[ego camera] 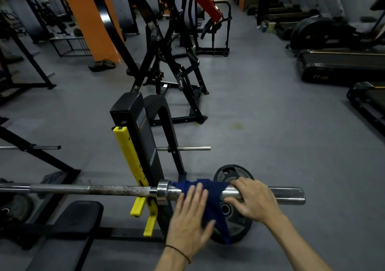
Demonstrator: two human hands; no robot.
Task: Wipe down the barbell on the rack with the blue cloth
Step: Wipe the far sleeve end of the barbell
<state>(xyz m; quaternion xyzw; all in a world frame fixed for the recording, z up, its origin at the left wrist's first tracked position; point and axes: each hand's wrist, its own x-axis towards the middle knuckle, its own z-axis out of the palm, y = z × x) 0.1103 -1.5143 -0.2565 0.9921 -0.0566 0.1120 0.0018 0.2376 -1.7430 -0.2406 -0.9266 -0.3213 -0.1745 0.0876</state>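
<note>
Reaching forward with both bare forearms from the lower edge of the view. Laying the left hand [190, 214] flat, fingers straight and held close together, thumb spread out to the side, palm pressing down. Wearing a thin dark band around the left wrist. Curling the right hand [253, 200] over from above, fingers bent and gripping, wrist angling up from the lower right.

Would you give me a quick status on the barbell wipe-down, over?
Left hand flat on blue cloth. Right hand gripping barbell sleeve. Weight plate behind sleeve, not blocking.
</note>
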